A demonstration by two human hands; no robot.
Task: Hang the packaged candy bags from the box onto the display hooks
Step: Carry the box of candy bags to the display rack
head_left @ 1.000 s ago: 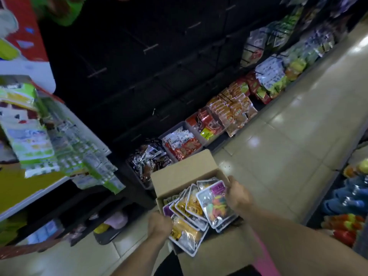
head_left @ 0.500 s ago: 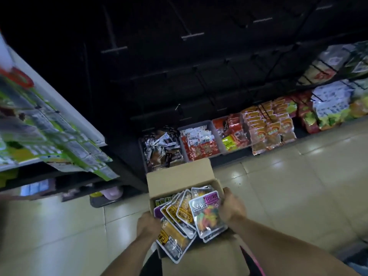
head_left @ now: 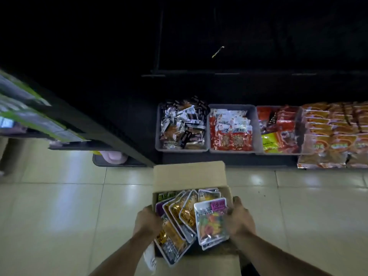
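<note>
Cardboard box (head_left: pixel 187 176), flaps open, sits at 6 o'clock on the glossy tiled floor (head_left: pixel 59 206), crammed with flat, shiny candy bags (head_left: pixel 211 222) fanned with long axes towards 12. Left hand (head_left: pixel 147 221) and right hand (head_left: pixel 240 221) curl round the box's sides. Display hooks (head_left: pixel 218 51) are nearly lost in darkness at 12.

I can't read any text from here: the pink label on the top candy bag (head_left: pixel 211 221) in the box (head_left: pixel 189 174) carries dark characters, too blurred to make out.
</note>
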